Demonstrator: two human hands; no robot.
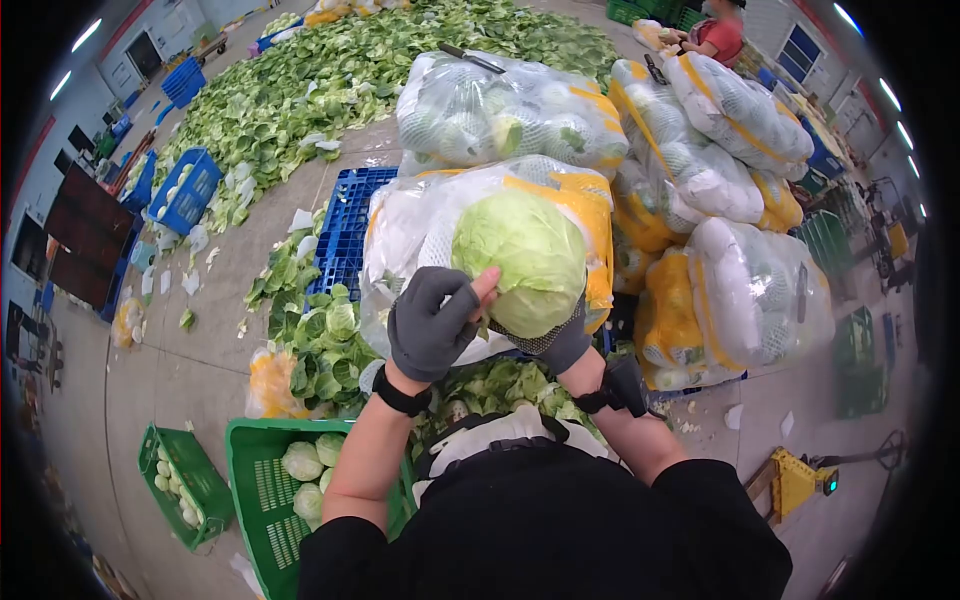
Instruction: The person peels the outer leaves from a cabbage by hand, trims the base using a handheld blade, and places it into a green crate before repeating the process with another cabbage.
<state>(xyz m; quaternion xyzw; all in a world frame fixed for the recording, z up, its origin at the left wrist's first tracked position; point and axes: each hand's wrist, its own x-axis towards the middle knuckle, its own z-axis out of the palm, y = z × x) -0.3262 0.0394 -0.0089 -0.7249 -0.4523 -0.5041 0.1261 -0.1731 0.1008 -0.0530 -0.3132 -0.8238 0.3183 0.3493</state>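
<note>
A pale green cabbage (520,260) is held up in front of me, above the bagged cabbages. My right hand (565,345), in a grey glove with a dotted palm, supports it from below and the right, its fingers mostly hidden behind it. At its lower left side is my left hand (435,320), also in a grey glove. Its fingers are curled, and a bare fingertip presses on the outer leaves. Just behind the cabbage lies a clear bag with yellow strips (410,225), holding produce in white foam nets.
More filled bags (510,115) are stacked ahead and right, a knife (472,59) on top. A blue pallet (345,225) shows beneath. Left of me is a green crate (265,500) of cabbages. Loose leaves (400,60) cover the floor beyond. A yellow pallet jack (795,485) stands right; a person (720,35) works far right.
</note>
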